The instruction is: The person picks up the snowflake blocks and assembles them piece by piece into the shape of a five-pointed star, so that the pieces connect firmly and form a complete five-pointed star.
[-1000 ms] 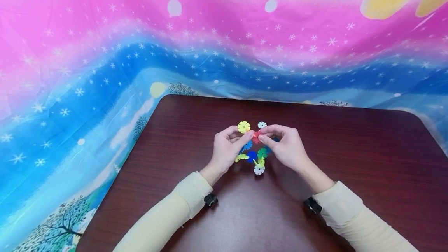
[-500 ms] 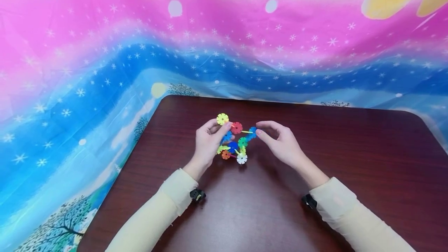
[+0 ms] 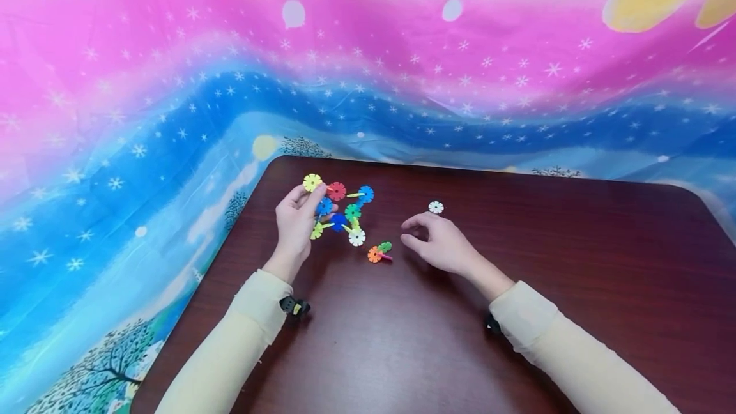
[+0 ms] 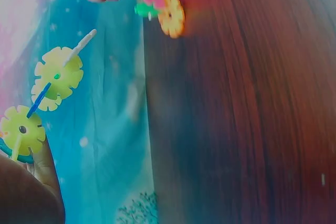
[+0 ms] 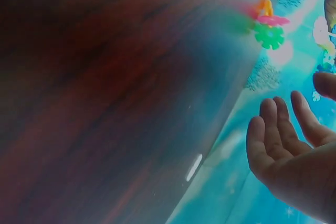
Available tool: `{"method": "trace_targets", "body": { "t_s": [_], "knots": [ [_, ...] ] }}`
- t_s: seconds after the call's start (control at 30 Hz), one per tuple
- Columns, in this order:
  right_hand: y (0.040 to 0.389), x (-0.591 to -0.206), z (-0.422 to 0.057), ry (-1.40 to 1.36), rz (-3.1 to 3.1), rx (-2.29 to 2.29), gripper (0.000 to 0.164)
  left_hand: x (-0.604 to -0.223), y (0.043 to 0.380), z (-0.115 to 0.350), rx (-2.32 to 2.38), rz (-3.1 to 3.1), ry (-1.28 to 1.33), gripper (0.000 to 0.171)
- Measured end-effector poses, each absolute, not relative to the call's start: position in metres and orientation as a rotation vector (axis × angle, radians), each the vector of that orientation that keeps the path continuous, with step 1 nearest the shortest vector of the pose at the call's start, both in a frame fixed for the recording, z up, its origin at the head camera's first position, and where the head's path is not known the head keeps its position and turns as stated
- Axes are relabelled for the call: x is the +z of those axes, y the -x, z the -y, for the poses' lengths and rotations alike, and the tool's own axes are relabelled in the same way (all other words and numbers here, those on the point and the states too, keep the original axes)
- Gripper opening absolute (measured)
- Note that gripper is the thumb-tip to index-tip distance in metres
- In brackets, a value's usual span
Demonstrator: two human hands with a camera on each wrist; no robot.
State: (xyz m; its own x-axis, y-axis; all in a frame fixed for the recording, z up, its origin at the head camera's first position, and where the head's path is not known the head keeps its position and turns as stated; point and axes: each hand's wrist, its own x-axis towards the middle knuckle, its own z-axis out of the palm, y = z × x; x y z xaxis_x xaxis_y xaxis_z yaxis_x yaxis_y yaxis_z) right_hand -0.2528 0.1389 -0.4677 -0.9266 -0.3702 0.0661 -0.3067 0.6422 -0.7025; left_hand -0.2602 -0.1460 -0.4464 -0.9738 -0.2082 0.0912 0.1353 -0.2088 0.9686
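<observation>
In the head view my left hand pinches a structure of interlocking notched plastic discs, held up off the table. Its yellow disc is at the thumb and fingers; a red disc, light blue disc, green disc, dark blue disc and white disc follow around it. My right hand is apart from it, holding nothing, fingers loosely bent in the head view. Between the hands a small joined cluster, with an orange disc, green disc and pink disc, lies on the table.
A single white disc lies on the dark wooden table, just beyond the right hand. Behind and to the left of the table hangs a printed pink and blue cloth.
My left hand has moved left, carrying the disc structure. The right hand has let go of its light blue disc. The orange cluster and the loose white disc now show uncovered.
</observation>
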Motion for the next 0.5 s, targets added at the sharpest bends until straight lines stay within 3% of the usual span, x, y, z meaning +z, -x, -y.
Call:
{"method": "trace_targets", "body": {
  "t_s": [0.3, 0.5],
  "knots": [
    [0.267, -0.471, -0.1, 0.646, -2.702, -0.785, 0.047, -0.45, 0.26, 0.159, -2.286, 1.85, -0.15, 0.035],
    [0.272, -0.471, -0.087, 0.67, -2.674, -0.664, 0.02, -0.45, 0.259, 0.156, -2.3, 1.863, -0.131, 0.032]
  ]
}}
